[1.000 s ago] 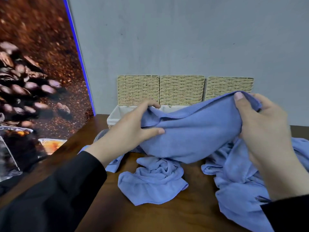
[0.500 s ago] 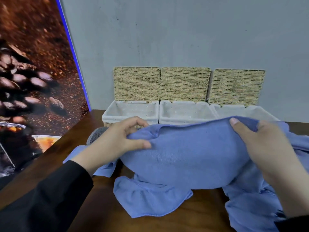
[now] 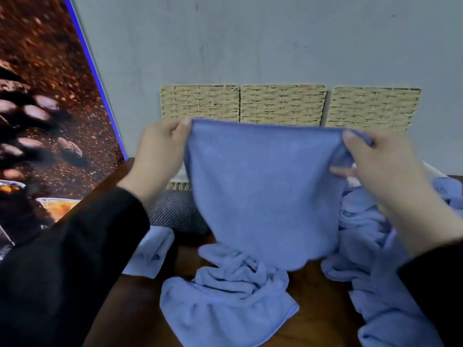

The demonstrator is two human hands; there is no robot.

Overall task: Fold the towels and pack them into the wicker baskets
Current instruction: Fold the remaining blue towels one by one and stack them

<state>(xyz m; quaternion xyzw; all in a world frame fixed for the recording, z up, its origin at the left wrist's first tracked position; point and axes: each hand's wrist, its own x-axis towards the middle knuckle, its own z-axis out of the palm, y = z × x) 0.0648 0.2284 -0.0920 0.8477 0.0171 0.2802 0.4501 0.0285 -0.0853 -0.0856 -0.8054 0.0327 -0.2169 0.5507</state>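
Bench: dark brown wood (image 3: pixel 310 284), glossy, running back to the wall.
Wall: plain grey plaster (image 3: pixel 250 41), scuffed in spots.
Poster: a big coffee-bean print (image 3: pixel 45 101) with a blue edge, leaning along the left side.
Wicker baskets: three open lids (image 3: pixel 283 103) stand upright in a row against the wall; the white-lined basket bodies are mostly hidden behind the cloth.
Held towel: a blue towel (image 3: pixel 263 191) hangs spread above the bench, its top edge stretched level in front of the lids.
Left hand: the left hand (image 3: pixel 160 151) pinches the towel's top left corner.
Right hand: the right hand (image 3: pixel 383 164) grips the top right corner, well apart from the left.
Loose towels: one crumpled blue towel (image 3: pixel 225 296) lies on the bench under the held one; a heap of blue towels (image 3: pixel 380 259) sits to the right.
Grey cloth: a darker ribbed piece (image 3: pixel 175 211) lies just in front of the left basket.
Sleeves: black (image 3: pixel 62 259).
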